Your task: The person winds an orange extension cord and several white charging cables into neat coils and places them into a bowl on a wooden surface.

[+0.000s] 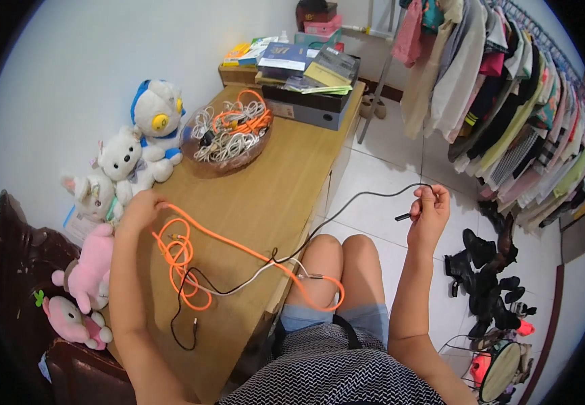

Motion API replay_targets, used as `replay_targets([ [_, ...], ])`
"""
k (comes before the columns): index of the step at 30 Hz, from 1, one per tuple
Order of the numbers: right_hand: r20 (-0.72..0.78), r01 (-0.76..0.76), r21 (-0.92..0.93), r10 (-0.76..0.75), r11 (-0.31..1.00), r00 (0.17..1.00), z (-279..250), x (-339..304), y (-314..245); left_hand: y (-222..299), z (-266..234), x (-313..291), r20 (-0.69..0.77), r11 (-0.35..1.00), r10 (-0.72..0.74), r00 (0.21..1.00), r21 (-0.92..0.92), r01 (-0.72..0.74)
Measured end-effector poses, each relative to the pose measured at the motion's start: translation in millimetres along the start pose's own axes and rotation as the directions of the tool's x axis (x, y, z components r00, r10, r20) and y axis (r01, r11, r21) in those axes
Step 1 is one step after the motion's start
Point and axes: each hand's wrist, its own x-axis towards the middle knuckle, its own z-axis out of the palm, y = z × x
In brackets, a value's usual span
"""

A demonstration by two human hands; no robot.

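Observation:
My left hand (142, 210) is closed on an orange cable (218, 237) at the table's left side. From there the cable stretches right, hangs over the table edge and loops above my lap; more of it lies coiled on the wood. My right hand (430, 210), raised to the right of my knees, pinches a thin black cable (353, 200), its black plug (402, 217) sticking out below the fingers. The black cable crosses the orange one and a white cable (244, 285) in a tangle, and its other end rests on the table.
A clear bowl (221, 165) full of coiled white and orange cables stands on the wooden table (286, 165). Plush toys (130, 158) line the wall on the left. Boxes and booklets (306, 77) are at the back. Hanging clothes (502, 94) and black shoes (485, 270) are to the right.

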Motion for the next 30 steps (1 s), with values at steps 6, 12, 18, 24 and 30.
replay_targets([
  [6, 0.216, -0.133, 0.087, 0.112, 0.987, 0.97, 18, -16, -15, 35, 6, -6, -0.178, 0.997, -0.003, 0.984, 0.072, 0.016],
  [12, 0.565, -0.31, 0.068, 0.22, 0.948, 0.795, 67, -48, -29, 237, -48, -4, -0.416, 0.582, 0.534, 0.736, -0.451, -0.677],
  [18, 0.601, -0.234, 0.256, 0.035, 0.938, 0.798, 73, -47, -41, 317, -34, 3, -0.5, 0.374, 0.589, 0.634, -0.527, -0.763],
  [24, 0.503, 0.147, 0.079, -0.166, 0.986, 0.848, 55, -39, -42, 310, -8, 21, -0.152, 0.22, 0.6, 0.786, -0.913, -0.344],
  [30, 0.548, 0.298, -0.284, -0.1, 0.911, 0.83, 79, -44, -13, 306, 0, 29, -0.301, -0.047, 0.451, 0.84, -0.948, -0.314],
])
